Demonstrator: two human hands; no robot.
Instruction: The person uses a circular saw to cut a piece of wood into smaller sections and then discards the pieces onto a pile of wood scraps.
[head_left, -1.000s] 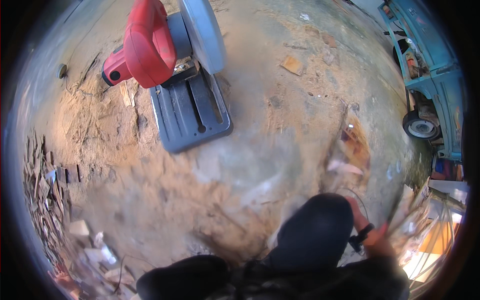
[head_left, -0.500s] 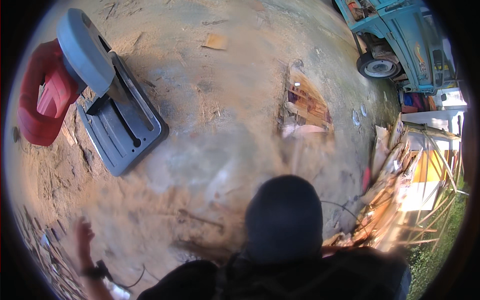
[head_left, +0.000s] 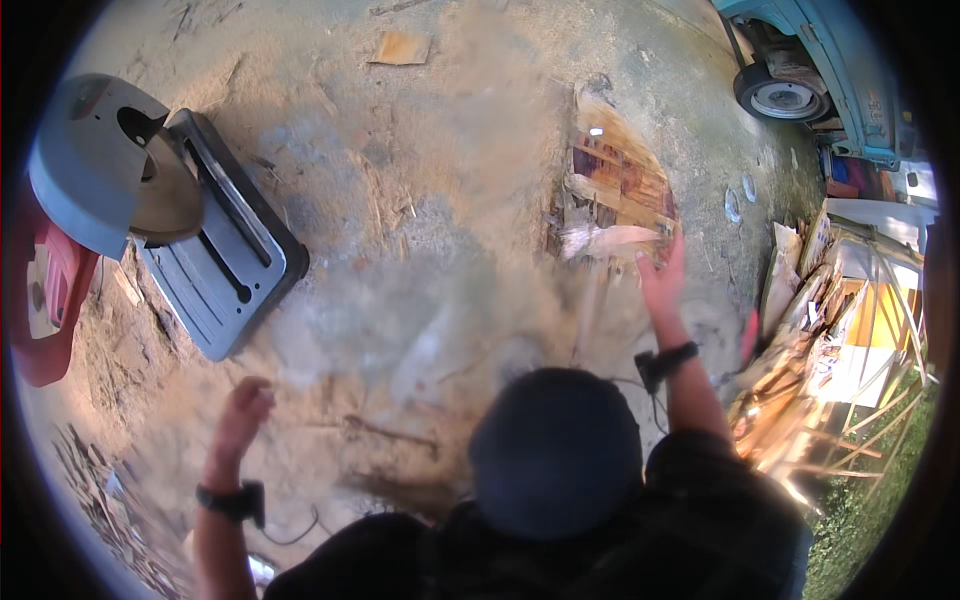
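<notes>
My right hand [head_left: 660,268] reaches out with fingers apart beside a broken, stained wooden piece [head_left: 620,175] on the floor; whether the fingertips touch it is unclear. My left hand [head_left: 245,410] is slightly blurred, low at the left, fingers curled with nothing visible in them, below the saw's base. The chop saw [head_left: 85,160] stands at the left, with a red handle [head_left: 50,330], grey guard, exposed disc and slotted metal base [head_left: 205,315]. My dark-clad knee [head_left: 555,450] sits between my forearms, which both wear black strapped devices.
A pile of splintered boards and thin sticks [head_left: 795,370] lies at the right beside green plants [head_left: 840,530]. A turquoise vehicle with a wheel [head_left: 785,98] stands at the upper right. A small tan piece [head_left: 400,47] lies on the dusty floor, and wood scraps [head_left: 85,500] lie lower left.
My view has turned rightward, so the saw sits farther left. My right hand has come out from beside my knee toward the wooden piece. My left hand has moved rightward and upward, its fingers curling.
</notes>
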